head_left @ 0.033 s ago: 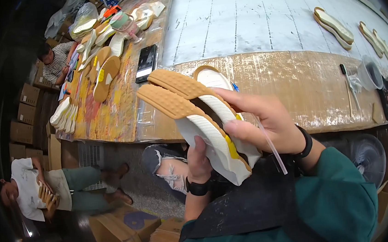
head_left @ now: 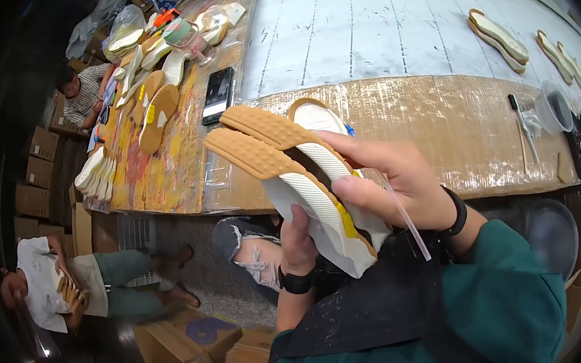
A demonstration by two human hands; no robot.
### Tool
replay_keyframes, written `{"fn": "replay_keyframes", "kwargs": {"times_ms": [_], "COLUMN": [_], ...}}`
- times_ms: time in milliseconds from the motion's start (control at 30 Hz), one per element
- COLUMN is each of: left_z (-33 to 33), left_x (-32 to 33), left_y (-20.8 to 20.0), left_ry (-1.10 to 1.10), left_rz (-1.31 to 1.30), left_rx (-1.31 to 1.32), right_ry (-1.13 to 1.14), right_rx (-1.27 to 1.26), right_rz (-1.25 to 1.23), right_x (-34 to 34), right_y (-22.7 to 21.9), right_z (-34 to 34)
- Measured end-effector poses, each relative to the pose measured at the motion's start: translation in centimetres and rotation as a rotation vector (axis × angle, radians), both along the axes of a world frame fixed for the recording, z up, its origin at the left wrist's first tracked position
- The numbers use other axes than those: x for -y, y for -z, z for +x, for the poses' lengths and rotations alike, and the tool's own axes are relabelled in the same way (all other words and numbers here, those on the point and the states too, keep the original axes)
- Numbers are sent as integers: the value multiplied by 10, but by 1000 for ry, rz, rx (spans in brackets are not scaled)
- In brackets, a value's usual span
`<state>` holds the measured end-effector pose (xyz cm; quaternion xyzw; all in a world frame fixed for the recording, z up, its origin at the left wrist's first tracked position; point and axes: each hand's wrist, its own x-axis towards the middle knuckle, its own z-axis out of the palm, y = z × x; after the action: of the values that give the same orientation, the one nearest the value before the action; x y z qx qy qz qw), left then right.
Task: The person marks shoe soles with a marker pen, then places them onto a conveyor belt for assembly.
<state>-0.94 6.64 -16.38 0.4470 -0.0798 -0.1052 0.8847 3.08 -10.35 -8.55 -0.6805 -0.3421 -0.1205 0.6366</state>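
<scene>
Two shoe soles with tan studded rubber bottoms and white ribbed sidewalls are held side by side above the table's near edge. My left hand (head_left: 299,243) is closed on the nearer sole (head_left: 305,194), its thumb along the white side; its other fingers are hidden. On the farther sole (head_left: 265,128) my right hand (head_left: 397,179) is closed, thumb on the sidewall and fingers over the top. A thin translucent stick (head_left: 410,226) slants down from that hand. Yellow patches show on the sidewalls. Behind them lies another sole (head_left: 319,118), white side up, beside a small blue thing (head_left: 350,130).
A phone (head_left: 218,96), a pink cup with a green top (head_left: 184,35) and several soles (head_left: 160,117) lie to the left. Rightward are a brush (head_left: 518,116), a clear plastic cup (head_left: 555,108) and more soles (head_left: 499,40). Below left stand cardboard boxes (head_left: 180,347). Two people are at left.
</scene>
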Motion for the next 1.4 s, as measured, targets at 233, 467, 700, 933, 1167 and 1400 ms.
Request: {"fn": "replay_keyframes", "kwargs": {"times_ms": [233, 467, 700, 933, 1167, 1400], "left_z": [0, 26, 58, 73, 60, 54], "left_x": [-3, -6, -16, -34, -59, -80], "left_y": [8, -24, -9, 27, 30, 32], "left_ry": [-3, -123, -126, 1, 34, 70], "left_rz": [16, 150, 231, 158, -404, -473], "left_rx": [-6, -247, -232, -322, -370, -395], "right_ry": [85, -60, 9, 208, -31, -489], "right_rx": [-149, -524, -665, -643, -911, -1145], "right_rz": [-92, 163, 87, 81, 430, 272], "right_x": [-1, 7, -10, -42, -50, -64], "right_y": [0, 50, 141, 144, 109, 93], "right_z": [-3, 34, 36, 24, 24, 44]}}
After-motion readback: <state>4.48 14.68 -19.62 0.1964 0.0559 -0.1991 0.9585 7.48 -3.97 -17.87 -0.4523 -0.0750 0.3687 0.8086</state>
